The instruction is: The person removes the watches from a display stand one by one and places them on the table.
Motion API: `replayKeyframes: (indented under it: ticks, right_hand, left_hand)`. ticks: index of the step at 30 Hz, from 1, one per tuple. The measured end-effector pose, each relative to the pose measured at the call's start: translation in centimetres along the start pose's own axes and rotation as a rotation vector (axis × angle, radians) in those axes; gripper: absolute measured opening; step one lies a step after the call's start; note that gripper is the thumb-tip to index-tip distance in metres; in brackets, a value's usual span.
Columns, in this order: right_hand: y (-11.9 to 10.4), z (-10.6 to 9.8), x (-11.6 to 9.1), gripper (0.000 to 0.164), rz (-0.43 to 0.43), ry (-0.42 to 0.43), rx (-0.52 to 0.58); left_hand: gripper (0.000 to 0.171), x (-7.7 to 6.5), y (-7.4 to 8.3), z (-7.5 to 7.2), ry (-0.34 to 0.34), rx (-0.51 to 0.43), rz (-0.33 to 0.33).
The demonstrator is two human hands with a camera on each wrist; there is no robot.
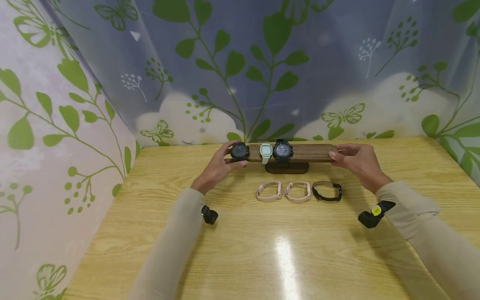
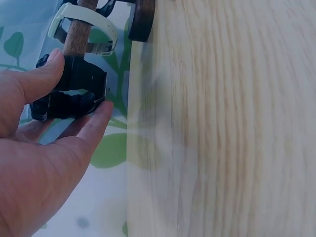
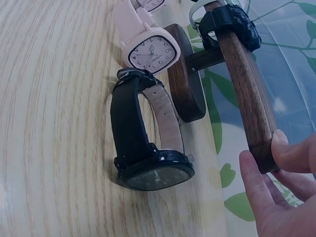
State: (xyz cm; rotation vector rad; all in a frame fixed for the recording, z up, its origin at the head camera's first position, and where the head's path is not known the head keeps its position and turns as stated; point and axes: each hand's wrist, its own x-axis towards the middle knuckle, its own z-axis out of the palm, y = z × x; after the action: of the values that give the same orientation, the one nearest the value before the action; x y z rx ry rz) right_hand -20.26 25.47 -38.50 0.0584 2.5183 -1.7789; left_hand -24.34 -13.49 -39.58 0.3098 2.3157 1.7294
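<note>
A dark wooden watch stand [image 1: 313, 153] stands near the table's back edge, its bar raised over a base [image 1: 286, 168]. My left hand [image 1: 217, 167] grips a black watch [image 1: 239, 151] around the bar's left end; in the left wrist view, thumb and fingers lie on either side of that watch [image 2: 84, 74]. Beside it on the bar sit a mint-green watch [image 1: 266, 150] and another black watch [image 1: 283, 149]. At the bar's bare right end, my right hand [image 1: 360, 160] pinches the wood [image 3: 252, 103] between thumb and fingers.
In front of the stand, two pink watches [image 1: 279, 190] and a black-strapped watch [image 3: 155, 173] lie on their sides in a row on the wooden table [image 1: 240, 250]. A leaf-patterned curtain [image 1: 240, 83] hangs behind the table's back edge.
</note>
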Motion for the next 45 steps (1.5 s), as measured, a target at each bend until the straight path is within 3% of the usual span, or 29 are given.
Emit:
replayKeyframes:
  ticks: [11,25,35,45]
  right_hand:
    - [0.0,-0.1,-0.1,0.060,-0.007,0.000,0.001]
    - [-0.4,-0.1,-0.2,0.061,0.010,-0.005,-0.011]
    - [-0.3,0.0,-0.2,0.062,0.010,-0.007,-0.016]
    - [-0.2,-0.1,-0.1,0.062,0.014,-0.010,-0.015]
  left_hand:
    - [0.075,-2.0,-0.6,-1.2,0.012,0.061,0.008]
    - [0.069,-5.2,-0.5,-1.4,-0.038,0.284,0.099]
    - [0.073,-7.0,0.4,0.4,-0.075,0.446,0.176]
    - [0.073,-7.9,1.9,3.3,-0.093,0.662,0.231]
